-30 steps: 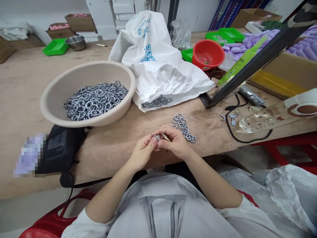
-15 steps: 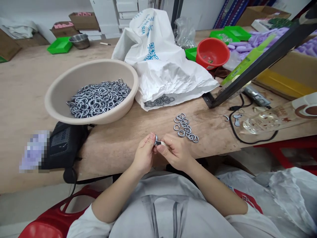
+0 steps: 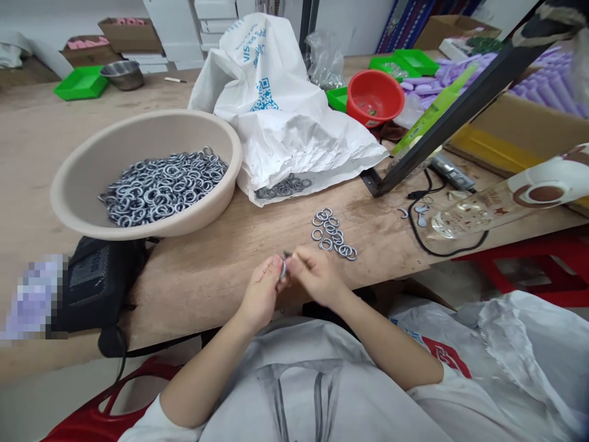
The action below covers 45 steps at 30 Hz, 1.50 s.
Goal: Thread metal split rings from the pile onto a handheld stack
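Note:
Close to the table's front edge, my left hand (image 3: 263, 288) is closed, pinching a metal ring (image 3: 283, 269) between thumb and fingers. Beside it, almost touching, my right hand (image 3: 317, 276) is closed round a small dark-tipped tool (image 3: 288, 254). Most of that tool is hidden by the fingers; it looks like a small knife. Just beyond my right hand lies a loose group of grey metal rings (image 3: 330, 228) on the wooden table (image 3: 207, 270). A large beige basin (image 3: 225, 132) at the left holds a heap of similar rings (image 3: 168, 187).
A white sack (image 3: 299, 135) lies behind, with rings at its mouth. A black metal post (image 3: 423, 138) slants across the right side. Near it are a red bowl (image 3: 375, 98), a black cable (image 3: 421, 242) and a clear bottle (image 3: 478, 212). A black bag (image 3: 96, 282) sits at the left.
My right hand has turned, its knuckles now higher, and the tool's dark tip points up beside the ring. The whole view has shifted, so things on the table appear further left.

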Each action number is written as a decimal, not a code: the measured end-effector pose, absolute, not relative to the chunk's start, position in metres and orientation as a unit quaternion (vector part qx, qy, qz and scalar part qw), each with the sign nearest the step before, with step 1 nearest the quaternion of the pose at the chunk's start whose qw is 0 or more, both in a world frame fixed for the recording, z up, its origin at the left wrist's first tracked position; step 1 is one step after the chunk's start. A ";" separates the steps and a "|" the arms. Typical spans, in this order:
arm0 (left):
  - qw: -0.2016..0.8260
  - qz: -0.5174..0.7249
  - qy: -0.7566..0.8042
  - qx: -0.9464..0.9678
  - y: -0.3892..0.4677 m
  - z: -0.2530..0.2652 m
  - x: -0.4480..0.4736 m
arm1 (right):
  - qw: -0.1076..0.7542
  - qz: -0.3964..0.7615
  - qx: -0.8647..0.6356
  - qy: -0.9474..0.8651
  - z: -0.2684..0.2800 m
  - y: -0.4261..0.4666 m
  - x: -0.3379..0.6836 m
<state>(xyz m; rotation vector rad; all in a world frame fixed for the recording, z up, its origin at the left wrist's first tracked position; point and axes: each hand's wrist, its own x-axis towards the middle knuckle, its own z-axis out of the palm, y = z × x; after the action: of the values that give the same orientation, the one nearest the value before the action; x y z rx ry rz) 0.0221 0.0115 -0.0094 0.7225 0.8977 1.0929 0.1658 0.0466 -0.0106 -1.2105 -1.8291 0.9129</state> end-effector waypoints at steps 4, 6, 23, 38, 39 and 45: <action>0.696 0.459 0.391 0.391 0.008 -0.017 0.019 | 0.318 0.230 -0.629 -0.671 -0.018 0.072 0.192; 0.682 0.474 0.404 0.385 0.013 -0.019 0.014 | 0.237 0.155 -0.668 -0.688 -0.018 0.077 0.200; 0.852 0.336 0.362 0.172 0.029 -0.008 0.012 | 0.355 0.589 -0.387 -0.614 -0.006 0.057 0.183; 0.781 0.442 0.380 0.225 0.021 -0.003 0.020 | 0.377 0.263 -0.475 -0.750 -0.006 0.037 0.172; 0.777 0.449 0.383 0.221 0.021 -0.003 0.020 | 0.356 0.236 -0.464 -0.776 -0.006 0.034 0.172; 0.767 0.459 0.393 0.218 0.020 -0.003 0.021 | 0.315 0.170 -0.435 -0.826 -0.003 0.026 0.169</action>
<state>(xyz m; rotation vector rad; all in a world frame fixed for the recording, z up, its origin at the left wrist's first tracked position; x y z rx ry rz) 0.0208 0.0202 -0.0030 0.4732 0.8532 0.9962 0.1686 0.0258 -0.0035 -1.1460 -2.1768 0.4472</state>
